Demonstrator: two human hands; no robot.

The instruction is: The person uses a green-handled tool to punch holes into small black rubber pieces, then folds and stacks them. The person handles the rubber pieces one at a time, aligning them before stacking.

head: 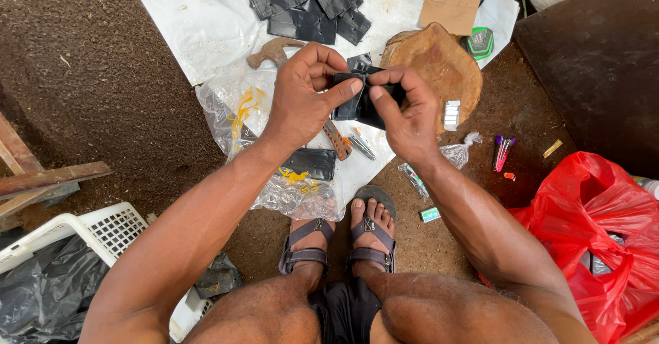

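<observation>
Both my hands hold one small black plastic bag (359, 104) in front of me, above the ground. My left hand (305, 93) pinches its left edge between thumb and fingers. My right hand (408, 111) grips its right side with bent fingers. Just behind the hands stands a round wooden block (443, 59). A pile of flat black plastic bags (309, 4) lies further back on a white sheet (199, 21). Below the hands lie a clear plastic wrapper (288, 186) with another black bag (310, 162) and a small cutter knife (336, 140).
A white plastic basket (103, 231) lined with black plastic sits at lower left. A red plastic bag (597, 227) lies at right. A stapler strip (451, 114), pens (502, 150) and a green tape roll (480, 41) lie around the block. Wooden slats (41, 178) rest at left.
</observation>
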